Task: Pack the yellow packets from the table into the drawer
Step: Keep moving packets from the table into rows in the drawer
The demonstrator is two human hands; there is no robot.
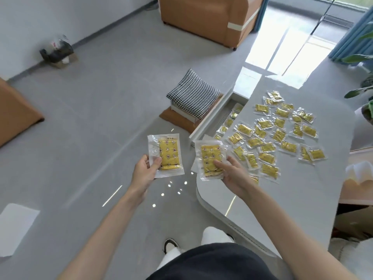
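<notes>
**Q:** Head view. Where are the packets, and how are you gripping them?

**A:** Your left hand (146, 168) pinches one packet (168, 156), thumb on top, out over the floor and off the left edge of the table (302, 199). Your right hand (232, 172) holds a stack (211, 160) of what looks like several, thumb across the top one, above that same edge. Loose packets (282, 126) lie scattered flat across the table top. The drawer (212, 118) stands open at the left edge, with a row (229, 122) of packets inside.

**Q:** What could go wrong from here?

**A:** The stack is the main risk, in my judgement. The film looks slick, so the lower packets may slide out if you tilt it. The single packet hangs over bare floor and would drop there if your pinch loosens. The drawer opening looks narrow and sits partly under the table top, so a packet fed flat may catch on the rim.

**Q:** How do the packets look?

**A:** Each has a clear glossy wrapper with wide sealed margins around a yellow insert printed with small figures. They look flat, light and flexible.
</notes>
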